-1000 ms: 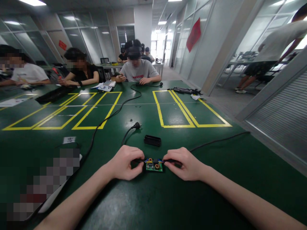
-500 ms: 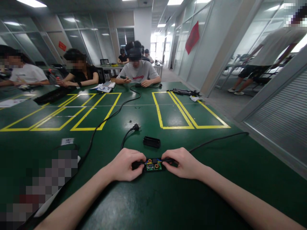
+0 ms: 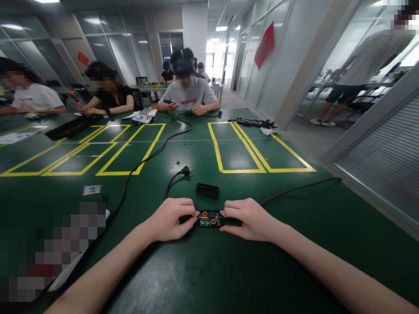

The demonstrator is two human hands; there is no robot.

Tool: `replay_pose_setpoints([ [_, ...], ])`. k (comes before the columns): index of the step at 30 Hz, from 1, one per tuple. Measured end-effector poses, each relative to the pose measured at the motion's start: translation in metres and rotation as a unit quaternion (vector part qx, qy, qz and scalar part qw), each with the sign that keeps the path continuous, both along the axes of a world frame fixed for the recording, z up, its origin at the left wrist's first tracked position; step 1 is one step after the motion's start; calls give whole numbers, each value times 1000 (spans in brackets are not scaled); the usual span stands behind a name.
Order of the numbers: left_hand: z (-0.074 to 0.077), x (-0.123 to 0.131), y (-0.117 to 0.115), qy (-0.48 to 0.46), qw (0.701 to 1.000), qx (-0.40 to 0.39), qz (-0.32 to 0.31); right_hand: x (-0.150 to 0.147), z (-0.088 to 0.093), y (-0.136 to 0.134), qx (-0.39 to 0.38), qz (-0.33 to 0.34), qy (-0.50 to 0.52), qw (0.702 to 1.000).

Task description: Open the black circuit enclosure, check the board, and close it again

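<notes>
Yellow tape [image 3: 242,172] marks the green counter [image 3: 209,274], where a circuit board [image 3: 205,221] lies in a black case [image 3: 209,226]. My left grip [image 3: 172,220] pinches the case's left end; my right grip [image 3: 250,220] spreads thumb and finger at its right end, whether grasping I cannot tell. Beyond sits a black shell [image 3: 207,191].
</notes>
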State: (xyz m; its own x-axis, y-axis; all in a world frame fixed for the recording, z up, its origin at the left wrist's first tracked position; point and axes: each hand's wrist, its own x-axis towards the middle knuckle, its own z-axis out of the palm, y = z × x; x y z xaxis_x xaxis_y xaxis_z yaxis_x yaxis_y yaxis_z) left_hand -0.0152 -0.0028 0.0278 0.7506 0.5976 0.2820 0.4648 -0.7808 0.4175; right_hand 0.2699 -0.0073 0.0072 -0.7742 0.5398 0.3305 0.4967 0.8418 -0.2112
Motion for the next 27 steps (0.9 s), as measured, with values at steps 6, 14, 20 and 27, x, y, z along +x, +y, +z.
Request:
replay_pose_setpoints([
  [6, -1, 3, 0, -1, 1000, -1, -2, -1, 3, 1, 36, 17, -6, 999],
  [14, -2, 3, 2, -1, 1000, -5, 11, -4, 9, 1, 74, 37, -26, 996],
  [20, -5, -1, 9, 0, 999, 33, 39, -2, 2, 12, 57, -1, 30, 998],
  [27, -11, -5, 16, -73, 994, 43, 74, -6, -10, 19, 28, -90, 47, 994],
])
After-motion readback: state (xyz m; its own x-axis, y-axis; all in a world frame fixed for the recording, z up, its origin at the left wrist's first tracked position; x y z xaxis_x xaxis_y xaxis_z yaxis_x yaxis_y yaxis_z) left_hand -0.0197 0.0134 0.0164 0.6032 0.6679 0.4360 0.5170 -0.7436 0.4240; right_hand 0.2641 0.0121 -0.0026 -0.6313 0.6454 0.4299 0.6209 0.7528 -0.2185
